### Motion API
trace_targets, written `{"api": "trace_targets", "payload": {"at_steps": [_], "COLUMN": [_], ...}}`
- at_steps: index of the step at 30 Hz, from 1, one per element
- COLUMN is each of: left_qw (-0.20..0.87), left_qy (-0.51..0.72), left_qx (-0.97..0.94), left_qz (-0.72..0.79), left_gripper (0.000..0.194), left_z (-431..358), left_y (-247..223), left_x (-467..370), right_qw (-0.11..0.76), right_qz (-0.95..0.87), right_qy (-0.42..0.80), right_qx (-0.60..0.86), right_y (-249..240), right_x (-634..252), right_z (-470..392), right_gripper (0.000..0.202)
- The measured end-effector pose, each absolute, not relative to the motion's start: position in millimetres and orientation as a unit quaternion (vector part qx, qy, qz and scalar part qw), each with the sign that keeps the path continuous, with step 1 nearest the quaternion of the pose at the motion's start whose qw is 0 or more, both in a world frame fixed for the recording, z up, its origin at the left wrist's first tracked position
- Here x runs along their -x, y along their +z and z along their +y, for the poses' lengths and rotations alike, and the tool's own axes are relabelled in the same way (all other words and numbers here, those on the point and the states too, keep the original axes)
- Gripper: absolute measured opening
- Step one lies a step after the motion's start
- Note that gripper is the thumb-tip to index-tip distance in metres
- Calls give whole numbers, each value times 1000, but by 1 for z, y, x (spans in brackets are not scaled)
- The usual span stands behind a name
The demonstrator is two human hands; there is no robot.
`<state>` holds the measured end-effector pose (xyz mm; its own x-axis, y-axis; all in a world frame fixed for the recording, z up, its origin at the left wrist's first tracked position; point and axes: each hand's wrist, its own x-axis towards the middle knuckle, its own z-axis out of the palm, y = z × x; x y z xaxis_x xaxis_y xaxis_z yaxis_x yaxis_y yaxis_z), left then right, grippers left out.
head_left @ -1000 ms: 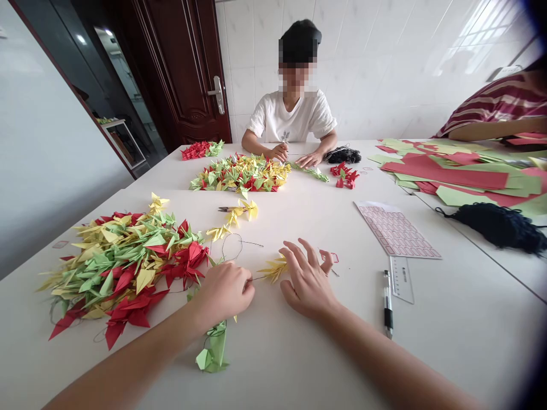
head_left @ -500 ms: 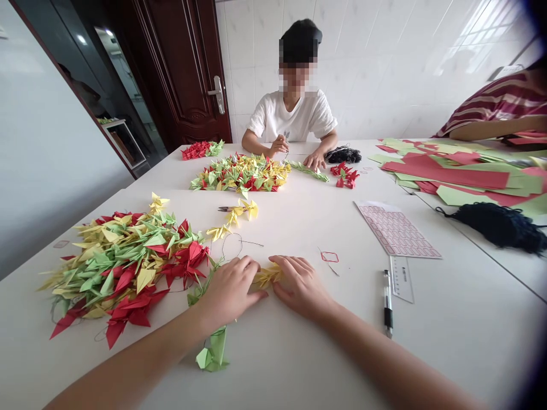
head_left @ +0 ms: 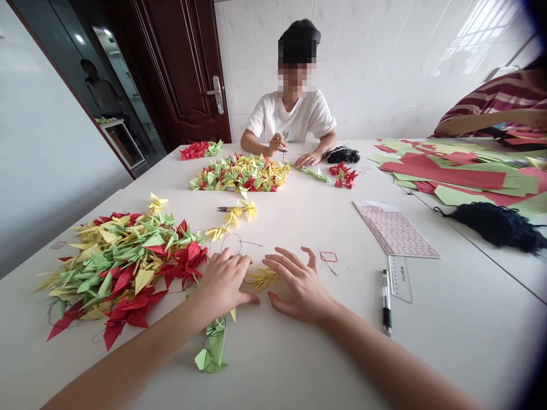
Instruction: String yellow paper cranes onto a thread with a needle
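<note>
My left hand lies over a string of folded paper cranes, fingers side by side and thumb stretched away, with no grip visible. Beneath its palm and wrist, green paper cranes on dark thread stick out, partly hidden. Between my two hands are yellow paper cranes on the table. My right hand is open beside them, its fingers spread and holding nothing. A loop of dark thread trails above my left hand. A heap of red, green and yellow paper cranes lies to the left.
Small scissors lie beside more yellow cranes. To the right are a pen, a clear ruler, a sticker sheet and black thread. Across the table a person handles cranes; another's striped sleeve is by cut paper.
My right hand has lifted off the yellow cranes and spread its fingers. My left hand has shifted slightly left, widening the gap between them. A person now shows in the doorway.
</note>
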<state>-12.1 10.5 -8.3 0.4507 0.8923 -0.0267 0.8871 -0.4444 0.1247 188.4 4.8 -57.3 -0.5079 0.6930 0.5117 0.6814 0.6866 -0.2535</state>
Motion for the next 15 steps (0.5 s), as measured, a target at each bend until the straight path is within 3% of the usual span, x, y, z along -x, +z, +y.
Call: {"api": "trace_targets", "payload": {"at_steps": [8, 15], "left_qw": [74, 92], "left_qy": [-27, -29], "left_qx": [-858, -848], "left_qz": [508, 521], "left_gripper": [27, 16], "left_z": [13, 15], "left_y": [-6, -5], "left_x": [14, 15], "right_qw": [282, 258], "right_qz": [-870, -863], "right_qy": [-103, -118], "right_qx": [391, 418], "right_y": [-63, -63], "right_x": [-184, -184], "right_z": [5, 6], "right_gripper": [14, 16]}}
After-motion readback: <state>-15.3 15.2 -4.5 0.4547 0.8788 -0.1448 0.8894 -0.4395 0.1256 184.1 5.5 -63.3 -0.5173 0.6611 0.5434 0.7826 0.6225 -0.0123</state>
